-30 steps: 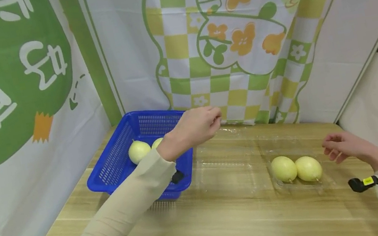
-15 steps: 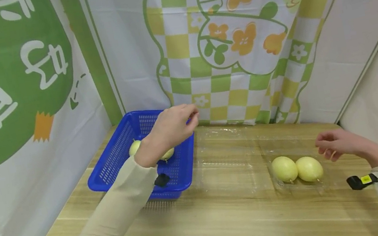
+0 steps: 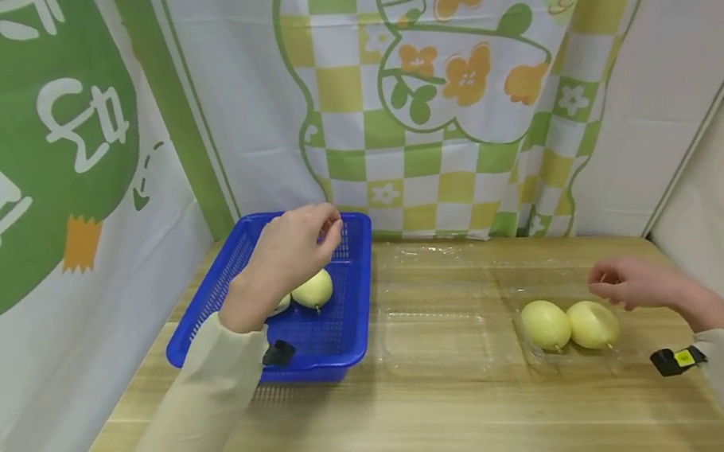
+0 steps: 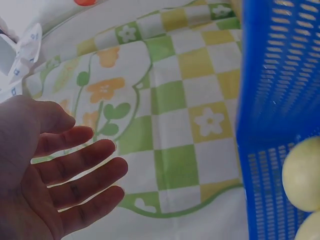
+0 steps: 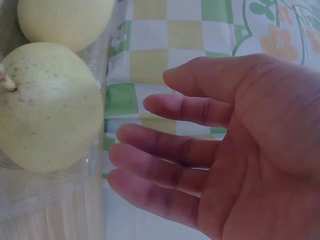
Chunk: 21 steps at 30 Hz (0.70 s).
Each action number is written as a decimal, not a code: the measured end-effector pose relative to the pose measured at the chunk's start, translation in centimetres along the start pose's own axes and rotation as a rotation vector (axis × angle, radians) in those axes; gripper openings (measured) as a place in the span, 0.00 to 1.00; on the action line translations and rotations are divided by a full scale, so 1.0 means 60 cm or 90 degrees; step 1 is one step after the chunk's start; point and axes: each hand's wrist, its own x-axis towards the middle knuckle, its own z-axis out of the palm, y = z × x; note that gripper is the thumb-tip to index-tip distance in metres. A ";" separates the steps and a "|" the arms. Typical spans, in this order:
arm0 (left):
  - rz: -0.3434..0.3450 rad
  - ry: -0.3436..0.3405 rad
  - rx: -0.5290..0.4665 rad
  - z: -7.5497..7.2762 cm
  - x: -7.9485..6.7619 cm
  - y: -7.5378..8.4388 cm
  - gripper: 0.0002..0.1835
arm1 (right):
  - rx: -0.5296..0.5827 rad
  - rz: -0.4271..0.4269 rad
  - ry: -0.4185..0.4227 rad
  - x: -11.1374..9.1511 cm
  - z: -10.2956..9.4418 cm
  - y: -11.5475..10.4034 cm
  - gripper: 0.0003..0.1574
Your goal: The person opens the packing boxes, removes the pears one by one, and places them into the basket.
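My left hand (image 3: 290, 251) hovers over the blue plastic basket (image 3: 364, 290), fingers loosely bent with nothing in them; the left wrist view shows its spread fingers (image 4: 95, 177). Inside the basket lie pale yellow-green pears, one pear (image 3: 312, 290) in plain sight and another partly hidden by my wrist. On the right stands a clear plastic container (image 3: 535, 365) holding two pears, a left one (image 3: 545, 324) and a right one (image 3: 593, 324). Just behind and right of them is my right hand (image 3: 641, 283), relaxed and holding nothing. In the right wrist view a pear (image 5: 50, 107) sits apart from its fingertips.
Wooden table (image 3: 399, 437) under everything. A transparent tray section or lid (image 3: 434, 330) lies between basket and pears, its edges hard to see. A patterned curtain (image 3: 442, 187) hangs along the back, with white cloth walls on both sides.
My left hand has moved left from behind the clear plastic to above the basket. My right hand has shifted slightly left, closer to the two pears.
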 end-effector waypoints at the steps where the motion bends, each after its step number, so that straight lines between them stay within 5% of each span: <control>1: -0.004 -0.008 0.007 0.000 -0.003 -0.004 0.09 | -0.013 -0.007 0.003 0.000 0.002 0.000 0.15; 7: -0.012 -0.028 0.036 0.003 -0.021 -0.030 0.09 | -0.061 -0.034 0.018 0.003 0.010 0.001 0.13; 21: -0.050 -0.010 0.054 -0.007 -0.081 -0.109 0.08 | -0.088 0.010 -0.006 0.002 0.029 -0.011 0.33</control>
